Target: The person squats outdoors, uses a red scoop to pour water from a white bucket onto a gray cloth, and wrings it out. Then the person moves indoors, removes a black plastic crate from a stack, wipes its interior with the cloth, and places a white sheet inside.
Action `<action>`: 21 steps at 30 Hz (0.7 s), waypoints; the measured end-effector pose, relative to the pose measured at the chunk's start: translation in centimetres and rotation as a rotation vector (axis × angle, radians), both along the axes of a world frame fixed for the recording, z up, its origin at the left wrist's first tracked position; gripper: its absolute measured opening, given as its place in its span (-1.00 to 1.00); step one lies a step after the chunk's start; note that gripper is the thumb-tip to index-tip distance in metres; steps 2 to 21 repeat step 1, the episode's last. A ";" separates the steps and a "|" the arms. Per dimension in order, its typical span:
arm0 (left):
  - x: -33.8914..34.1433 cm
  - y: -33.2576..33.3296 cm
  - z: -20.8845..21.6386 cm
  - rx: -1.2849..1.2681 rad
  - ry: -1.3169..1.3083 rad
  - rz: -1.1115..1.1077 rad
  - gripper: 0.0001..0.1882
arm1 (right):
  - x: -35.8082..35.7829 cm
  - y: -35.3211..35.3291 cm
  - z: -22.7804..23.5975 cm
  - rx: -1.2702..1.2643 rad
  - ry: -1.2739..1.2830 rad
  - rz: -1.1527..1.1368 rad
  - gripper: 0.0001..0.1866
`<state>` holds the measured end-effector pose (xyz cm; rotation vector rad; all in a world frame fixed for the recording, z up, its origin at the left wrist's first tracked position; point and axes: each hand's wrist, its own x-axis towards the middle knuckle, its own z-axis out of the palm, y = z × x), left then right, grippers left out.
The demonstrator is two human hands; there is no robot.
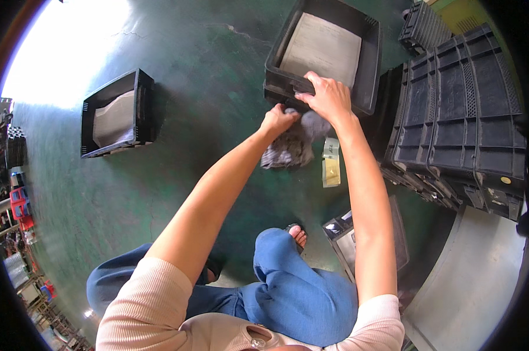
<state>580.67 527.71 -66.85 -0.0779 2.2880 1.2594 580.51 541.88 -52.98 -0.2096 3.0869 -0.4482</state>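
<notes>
A black plastic crate (274,78) stands on the floor ahead of me, with a pale flat sheet (323,50) lying inside it. My right hand (327,100) is closed over the crate's near rim, thumb and fingers gripping the edge. Just below and to the left, my left hand (280,121) is closed, its fingertips on a bit of greyish cloth. A crumpled grey rag (288,149) bunches right under that hand, in front of the crate's near wall; whether it hangs or rests on the floor I cannot tell. Beside it, a yellow card in a clear sleeve (331,164) shows.
A smaller black crate (141,111) with a brownish sheet stands on the green floor to the left. Large stacked black crates (457,117) rise at the right. Another open box (400,234) is partly behind my right forearm. A pale metal panel (469,275) lies lower right.
</notes>
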 end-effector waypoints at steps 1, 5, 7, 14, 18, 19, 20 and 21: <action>-0.6 0.5 -1.5 0.194 -0.146 0.051 -0.18 | 0.1 0.0 0.2 0.020 -0.017 0.004 -0.47; -0.6 0.5 -1.5 0.194 -0.146 0.051 -0.18 | 0.1 0.0 0.2 0.020 -0.017 0.004 -0.47; -0.6 0.5 -1.5 0.194 -0.146 0.051 -0.18 | 0.1 0.0 0.2 0.020 -0.017 0.004 -0.47; -0.6 0.5 -1.5 0.194 -0.146 0.051 -0.18 | 0.1 0.0 0.2 0.020 -0.017 0.004 -0.47; -0.6 0.5 -1.5 0.194 -0.146 0.051 -0.18 | 0.1 0.0 0.2 0.020 -0.017 0.004 -0.47; -0.6 0.5 -1.5 0.194 -0.146 0.051 -0.18 | 0.1 0.0 0.2 0.020 -0.017 0.004 -0.47; -0.6 0.5 -1.5 0.194 -0.146 0.051 -0.18 | 0.1 0.0 0.2 0.020 -0.017 0.004 -0.47; -0.6 0.5 -1.5 0.194 -0.146 0.051 -0.18 | 0.1 0.0 0.2 0.020 -0.017 0.004 -0.47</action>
